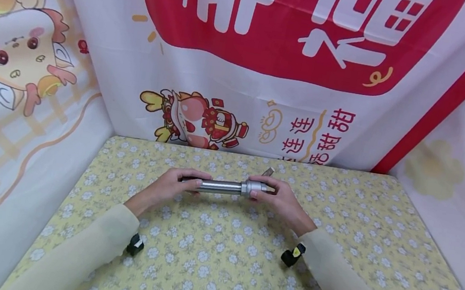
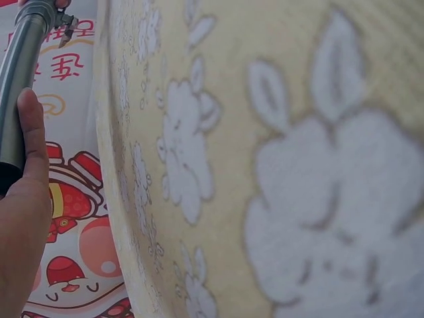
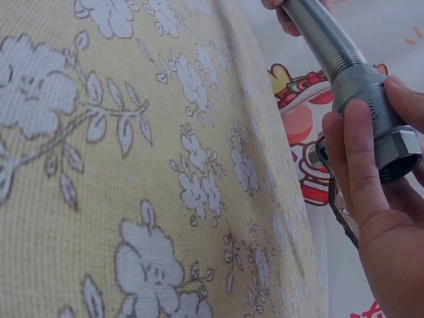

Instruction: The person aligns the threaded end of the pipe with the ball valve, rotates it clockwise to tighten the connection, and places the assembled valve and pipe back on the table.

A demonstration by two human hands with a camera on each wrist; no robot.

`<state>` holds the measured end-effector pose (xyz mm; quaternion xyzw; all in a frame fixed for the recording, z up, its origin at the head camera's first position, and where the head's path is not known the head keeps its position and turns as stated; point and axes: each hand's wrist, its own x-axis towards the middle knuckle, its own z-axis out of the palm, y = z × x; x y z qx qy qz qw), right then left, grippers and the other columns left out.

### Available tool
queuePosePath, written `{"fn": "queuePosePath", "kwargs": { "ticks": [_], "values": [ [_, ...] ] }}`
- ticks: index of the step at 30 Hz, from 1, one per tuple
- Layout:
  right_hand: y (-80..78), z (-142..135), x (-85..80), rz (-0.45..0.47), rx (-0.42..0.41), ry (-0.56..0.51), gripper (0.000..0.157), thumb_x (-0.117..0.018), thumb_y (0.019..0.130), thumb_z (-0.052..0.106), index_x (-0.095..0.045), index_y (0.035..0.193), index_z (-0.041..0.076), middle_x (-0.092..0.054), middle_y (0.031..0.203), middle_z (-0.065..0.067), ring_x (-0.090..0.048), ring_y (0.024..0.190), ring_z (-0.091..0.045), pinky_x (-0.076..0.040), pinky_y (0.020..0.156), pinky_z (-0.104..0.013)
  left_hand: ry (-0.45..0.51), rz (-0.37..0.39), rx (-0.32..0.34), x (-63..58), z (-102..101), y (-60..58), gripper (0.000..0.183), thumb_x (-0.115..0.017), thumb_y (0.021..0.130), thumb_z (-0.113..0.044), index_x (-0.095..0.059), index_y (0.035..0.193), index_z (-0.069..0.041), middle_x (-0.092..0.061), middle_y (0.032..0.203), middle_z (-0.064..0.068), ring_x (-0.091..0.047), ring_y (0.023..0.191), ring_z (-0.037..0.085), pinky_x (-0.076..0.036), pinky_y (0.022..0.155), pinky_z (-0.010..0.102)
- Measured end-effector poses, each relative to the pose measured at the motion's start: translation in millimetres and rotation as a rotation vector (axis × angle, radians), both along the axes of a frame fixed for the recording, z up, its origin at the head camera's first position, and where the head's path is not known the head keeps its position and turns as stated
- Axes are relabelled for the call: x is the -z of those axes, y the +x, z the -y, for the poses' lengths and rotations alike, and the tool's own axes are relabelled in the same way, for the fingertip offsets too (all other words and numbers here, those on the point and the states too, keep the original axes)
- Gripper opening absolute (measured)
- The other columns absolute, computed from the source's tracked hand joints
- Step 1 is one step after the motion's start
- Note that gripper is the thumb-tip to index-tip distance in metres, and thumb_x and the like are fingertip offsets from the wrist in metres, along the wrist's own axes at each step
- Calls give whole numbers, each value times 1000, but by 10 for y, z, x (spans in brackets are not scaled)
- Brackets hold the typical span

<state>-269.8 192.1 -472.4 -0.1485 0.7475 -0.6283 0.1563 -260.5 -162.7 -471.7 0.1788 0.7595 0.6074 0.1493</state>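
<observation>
A straight metal pipe (image 1: 222, 187) lies crosswise between the two hands, above the far part of the table. My left hand (image 1: 169, 183) grips the pipe's left end, with the thumb along the near side; in the left wrist view a dark opening shows at that end. On the right end sits a ball valve (image 3: 371, 109), held between the fingers and thumb of my right hand (image 1: 282, 200). Several pipe threads (image 3: 348, 61) are exposed where the pipe meets the valve. The valve's lever (image 1: 269, 172) sticks out beyond the right hand. A hexagonal outer end faces the right palm.
A yellow cloth (image 1: 197, 260) with white flowers covers the table. Printed fabric hangs as a back wall (image 1: 242, 81), with similar fabric walls at left (image 1: 56, 148) and right (image 1: 441, 196). Small black devices (image 1: 135, 245) hang at both wrists.
</observation>
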Motion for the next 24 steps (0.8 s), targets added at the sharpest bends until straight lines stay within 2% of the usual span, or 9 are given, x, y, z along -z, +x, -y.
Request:
{"fn": "queuePosePath", "kwargs": {
  "ticks": [4, 11, 18, 24],
  "values": [
    [-4, 4, 2, -3, -4, 1, 53, -81, 102, 25, -66, 150, 11, -60, 148, -15, -75, 115, -25, -59, 107, -55, 13, -6, 9, 8, 8, -11, 38, -66, 112, -25, -70, 147, -11, -66, 150, 17, -67, 122, 56, -57, 104, 64],
    [-11, 8, 11, 5, -4, -1, 55, -81, 102, 25, -64, 151, 8, -59, 149, -16, -75, 116, -26, -58, 108, -56, 20, -7, 5, 1, 7, -3, 37, -69, 110, -25, -72, 145, -12, -66, 149, 17, -70, 119, 52, -56, 105, 65],
    [-6, 9, 5, 6, -6, -5, 56, -82, 101, 23, -64, 152, 7, -58, 151, -15, -75, 116, -25, -58, 108, -55, -2, -24, 6, -14, 6, 11, 38, -70, 109, -26, -72, 145, -14, -67, 148, 16, -71, 118, 50, -58, 104, 60],
    [-5, 10, 8, -6, -3, 6, 57, -81, 102, 22, -62, 153, 5, -59, 151, -15, -75, 115, -23, -60, 106, -52, -31, -53, 5, -26, 5, 23, 38, -71, 108, -23, -72, 145, -14, -66, 150, 14, -71, 116, 34, -59, 101, 56]
  ]
}}
